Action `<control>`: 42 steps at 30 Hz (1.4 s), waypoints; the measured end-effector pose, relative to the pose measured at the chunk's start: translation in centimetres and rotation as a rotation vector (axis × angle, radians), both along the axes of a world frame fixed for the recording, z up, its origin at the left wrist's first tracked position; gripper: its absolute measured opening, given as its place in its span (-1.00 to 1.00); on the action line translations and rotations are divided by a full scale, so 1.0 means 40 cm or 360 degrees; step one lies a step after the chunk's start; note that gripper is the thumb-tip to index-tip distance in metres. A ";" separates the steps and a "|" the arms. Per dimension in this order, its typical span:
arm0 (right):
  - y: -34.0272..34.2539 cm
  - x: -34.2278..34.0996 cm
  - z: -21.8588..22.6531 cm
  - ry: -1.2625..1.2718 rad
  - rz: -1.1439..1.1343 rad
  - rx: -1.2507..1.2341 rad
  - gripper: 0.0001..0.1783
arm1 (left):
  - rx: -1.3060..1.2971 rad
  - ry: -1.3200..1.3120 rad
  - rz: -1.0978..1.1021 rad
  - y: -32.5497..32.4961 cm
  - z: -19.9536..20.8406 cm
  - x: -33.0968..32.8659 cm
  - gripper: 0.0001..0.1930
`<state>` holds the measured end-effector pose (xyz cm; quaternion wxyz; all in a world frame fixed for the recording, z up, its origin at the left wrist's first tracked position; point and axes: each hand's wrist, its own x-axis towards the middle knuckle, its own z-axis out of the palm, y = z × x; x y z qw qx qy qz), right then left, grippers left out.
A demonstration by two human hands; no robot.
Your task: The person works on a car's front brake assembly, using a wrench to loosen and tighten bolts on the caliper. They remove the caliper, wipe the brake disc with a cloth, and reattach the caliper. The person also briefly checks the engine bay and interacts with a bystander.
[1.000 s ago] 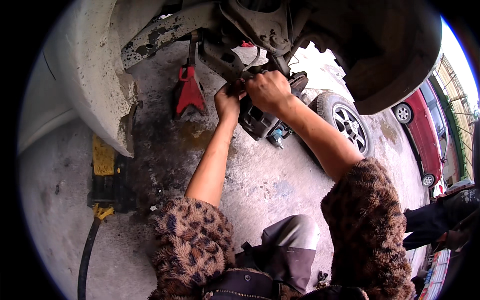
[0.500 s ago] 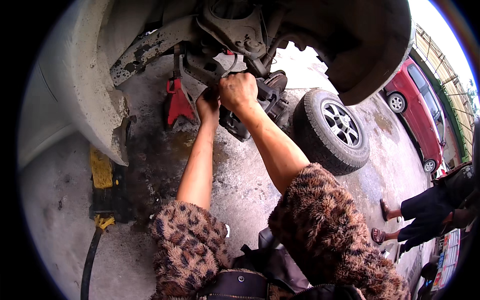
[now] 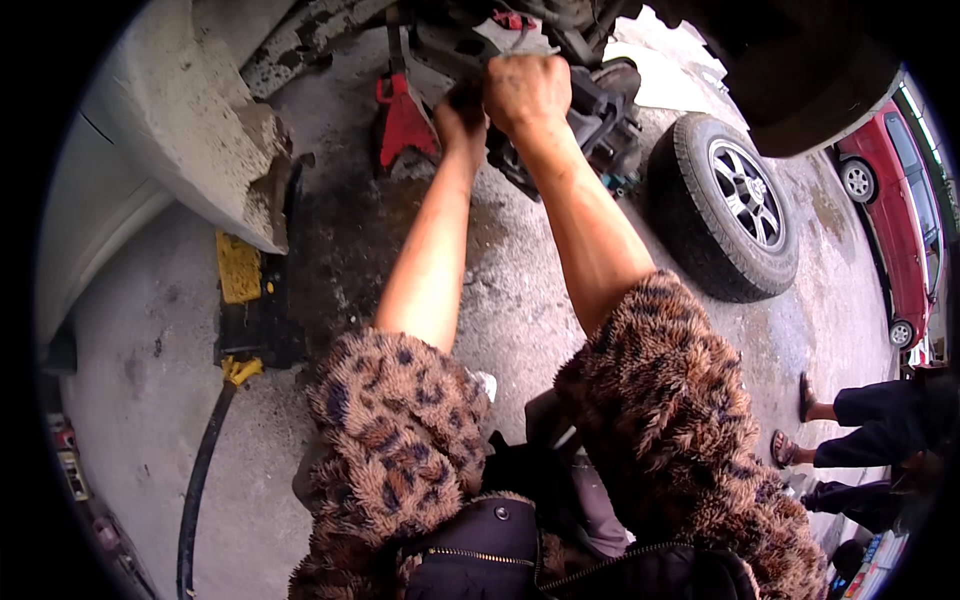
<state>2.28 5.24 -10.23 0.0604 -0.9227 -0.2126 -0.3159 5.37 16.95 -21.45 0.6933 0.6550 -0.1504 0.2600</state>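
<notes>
My right hand (image 3: 527, 92) is closed in a fist, knuckles up, beside the dark brake and hub assembly (image 3: 598, 125) under the raised vehicle. Right next to it, slightly lower and to the left, my left hand (image 3: 462, 118) has its fingers curled inward, partly in shadow. The two hands nearly touch. Whatever lies inside either grip is hidden by the fingers and knuckles. A red jack stand (image 3: 405, 125) rises just left of my left hand, below the vehicle's pale, worn frame.
A removed wheel (image 3: 690, 210) leans right of the hub. The vehicle's chipped fender (image 3: 185, 135) overhangs the left side. Below it sits a black and yellow floor jack (image 3: 240, 270) with a long dark handle (image 3: 205, 465). A person's legs (image 3: 865, 430) and a red car (image 3: 900, 225) are at right.
The view has tilted down, so the hub, wheel and jack stand appear higher and farther right. Both hands remain closed together beside the hub.
</notes>
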 end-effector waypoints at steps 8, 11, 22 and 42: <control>-0.061 0.068 0.205 0.0551 0.0185 -0.0497 -0.68 | -0.0687 0.0934 -0.0208 0.029 0.215 -0.003 -0.81; -0.030 0.045 0.267 0.0797 0.0303 -0.0493 -0.64 | -0.0801 0.1054 -0.0062 0.054 0.207 0.004 -0.83; -0.145 -0.330 -0.170 0.1414 0.0135 0.0635 -0.49 | 0.0376 0.0648 -0.0013 0.002 0.207 0.034 -0.69; -0.393 -0.213 -0.355 0.1517 0.0159 0.0910 -0.49 | 0.1076 0.0303 0.0581 -0.223 0.181 0.120 -0.83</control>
